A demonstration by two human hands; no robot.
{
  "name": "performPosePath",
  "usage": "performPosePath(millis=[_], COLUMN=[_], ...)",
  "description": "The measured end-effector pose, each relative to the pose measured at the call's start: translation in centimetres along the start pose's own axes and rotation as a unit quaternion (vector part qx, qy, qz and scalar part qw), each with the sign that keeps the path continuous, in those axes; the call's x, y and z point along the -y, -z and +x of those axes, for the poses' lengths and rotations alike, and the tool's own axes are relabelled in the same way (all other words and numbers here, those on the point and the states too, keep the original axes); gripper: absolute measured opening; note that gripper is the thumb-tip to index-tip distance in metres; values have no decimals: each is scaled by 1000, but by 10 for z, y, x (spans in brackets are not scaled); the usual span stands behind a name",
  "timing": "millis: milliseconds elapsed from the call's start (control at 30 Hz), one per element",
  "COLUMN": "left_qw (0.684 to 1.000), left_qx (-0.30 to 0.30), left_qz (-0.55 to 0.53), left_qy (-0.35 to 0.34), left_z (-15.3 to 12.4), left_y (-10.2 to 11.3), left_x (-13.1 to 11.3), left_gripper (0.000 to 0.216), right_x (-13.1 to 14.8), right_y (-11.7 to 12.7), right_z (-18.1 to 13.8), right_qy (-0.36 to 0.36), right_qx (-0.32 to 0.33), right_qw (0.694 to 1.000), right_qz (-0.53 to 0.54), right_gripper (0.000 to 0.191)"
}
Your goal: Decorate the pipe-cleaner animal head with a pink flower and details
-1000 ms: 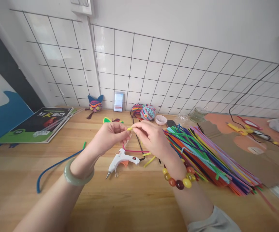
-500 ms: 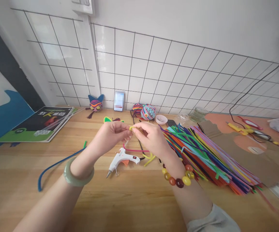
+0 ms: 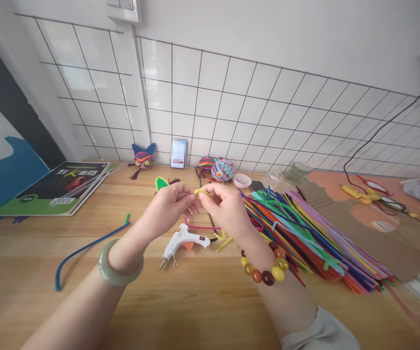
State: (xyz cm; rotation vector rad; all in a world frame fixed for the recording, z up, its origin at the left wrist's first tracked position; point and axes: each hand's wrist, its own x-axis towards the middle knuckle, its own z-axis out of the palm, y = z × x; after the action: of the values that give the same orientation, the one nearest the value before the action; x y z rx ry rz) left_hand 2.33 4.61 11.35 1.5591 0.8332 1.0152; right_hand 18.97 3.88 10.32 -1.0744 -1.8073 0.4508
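Note:
A yellow pipe cleaner (image 3: 197,191) is pinched between my two hands, above the middle of the table. My left hand (image 3: 173,201) grips its left end with thumb and forefinger. From the other side my right hand (image 3: 224,204) closes on it, hiding part of its length. Just below them lies a white hot glue gun (image 3: 188,239), its nozzle pointing toward me. Cut yellow pieces (image 3: 224,244) and a pink pipe cleaner (image 3: 206,227) rest near its handle. Behind my left hand a green shape edged in yellow (image 3: 161,183) is partly covered.
A large bundle of coloured pipe cleaners (image 3: 304,233) spreads at the right, beside cardboard (image 3: 380,248) and yellow-handled scissors (image 3: 359,195). A blue pipe cleaner (image 3: 82,249) and a book (image 3: 49,189) lie left. Along the wall stand a phone (image 3: 178,153), a pink dish (image 3: 242,181) and yarn-wrapped figures (image 3: 222,169).
The yellow pipe cleaner has turned between my fingers, and more of it shows along my right forefinger. Both hands stay close together in nearly the same place.

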Motion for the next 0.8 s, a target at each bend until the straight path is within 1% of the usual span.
performPosePath(millis=[133, 267, 500, 633, 800], left_qw=[1000, 1000, 999, 999, 998], left_qx=[6, 5, 23, 30, 53], left_qz=[8, 15, 10, -3, -21], left_qy=[-7, -18, -27, -23, -11], left_z=[0, -1, -2, -3, -4], left_y=[-1, -1, 1, 2, 6], left_x=[1, 1, -4, -7, -9], left_gripper=[28, 28, 27, 30, 30], right_x=[2, 4, 6, 7, 8], right_y=[2, 6, 11, 10, 9], right_z=[1, 2, 2, 4, 5], right_qy=[-27, -30, -28, -31, -38], right_qx=[38, 76, 88, 73, 82], right_qw=[998, 995, 993, 989, 981], right_qz=[44, 63, 73, 122, 173], right_gripper=[13, 14, 19, 19, 20])
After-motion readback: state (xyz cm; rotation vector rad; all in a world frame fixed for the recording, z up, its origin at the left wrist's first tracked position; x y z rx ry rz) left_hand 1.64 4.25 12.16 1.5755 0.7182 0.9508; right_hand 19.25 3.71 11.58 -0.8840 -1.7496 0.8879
